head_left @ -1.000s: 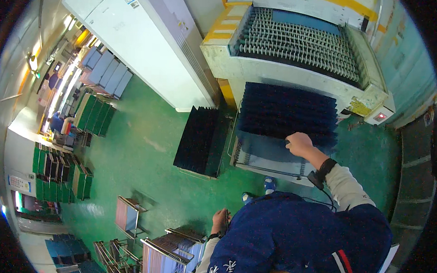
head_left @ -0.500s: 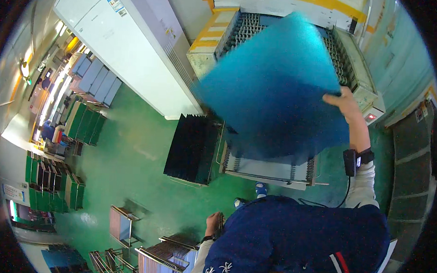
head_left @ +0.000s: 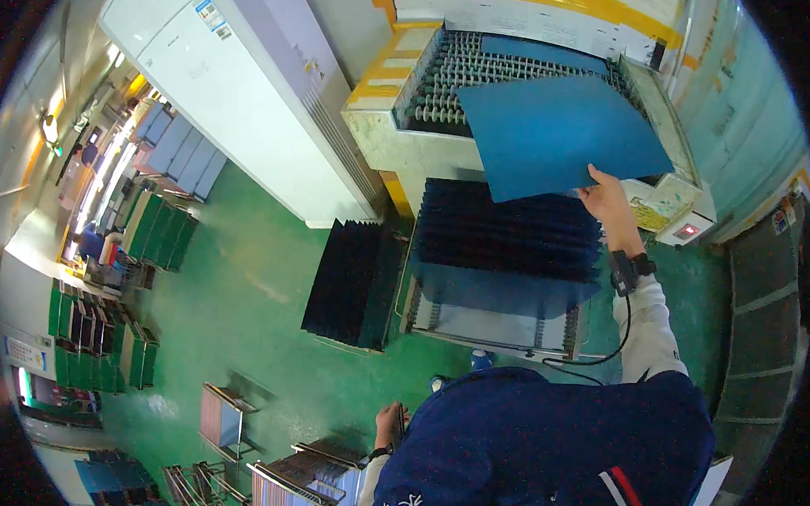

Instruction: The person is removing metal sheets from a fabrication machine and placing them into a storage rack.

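My right hand [head_left: 607,203] pinches the near edge of a thin blue rectangular panel [head_left: 561,133], thumb on top. The panel is held out over the front end of a roller conveyor [head_left: 442,89], covering part of its rollers. I cannot tell whether its far edge touches them. Below it, several dark panels [head_left: 508,228] stand close together in a slotted rack [head_left: 473,339]. My left hand [head_left: 387,425] hangs low at my left side with curled fingers; a small dark thing at the fingers is too unclear to name.
Left of the rack stands another row of black panels [head_left: 346,287], beside a tall white cabinet [head_left: 241,96]. A second blue panel [head_left: 541,54] lies at the conveyor's far end. Metal-framed racks [head_left: 299,481] stand on the green floor [head_left: 252,283] at lower left.
The blue panel has swung down, away from me and to the right, onto a flatter tilt above the conveyor's front. The standing dark panels came into sight. My left hand barely moved.
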### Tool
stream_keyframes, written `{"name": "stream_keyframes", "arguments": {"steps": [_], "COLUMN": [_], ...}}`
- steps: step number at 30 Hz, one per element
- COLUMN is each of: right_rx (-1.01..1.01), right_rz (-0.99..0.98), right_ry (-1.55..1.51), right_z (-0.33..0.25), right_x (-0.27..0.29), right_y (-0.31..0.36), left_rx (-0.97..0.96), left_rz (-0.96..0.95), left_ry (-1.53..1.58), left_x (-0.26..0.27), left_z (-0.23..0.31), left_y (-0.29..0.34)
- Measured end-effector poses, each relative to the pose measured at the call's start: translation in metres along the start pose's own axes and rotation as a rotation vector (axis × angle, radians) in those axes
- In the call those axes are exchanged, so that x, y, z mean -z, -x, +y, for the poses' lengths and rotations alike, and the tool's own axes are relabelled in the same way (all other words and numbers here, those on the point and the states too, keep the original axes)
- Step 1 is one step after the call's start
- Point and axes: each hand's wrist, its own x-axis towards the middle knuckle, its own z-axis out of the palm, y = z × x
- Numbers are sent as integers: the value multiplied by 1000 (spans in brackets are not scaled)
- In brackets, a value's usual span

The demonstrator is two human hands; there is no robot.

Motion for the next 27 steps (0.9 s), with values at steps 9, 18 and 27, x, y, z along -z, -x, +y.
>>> {"name": "stream_keyframes", "arguments": {"steps": [9, 18, 27], "right_rx": [-294, -140, -169], "right_rz": [43, -27, 20], "right_ry": [146, -90, 57], "right_z": [25, 37, 25], "right_x": [-17, -19, -40], "right_y": [-32, -82, -101], "left_rx": [6, -115, -78], "left_rz": [97, 64, 75], "left_ry": [-200, -239, -329], "left_x": [-22, -21, -25], "left_z": [23, 10, 5], "left_y": [36, 39, 29]}}
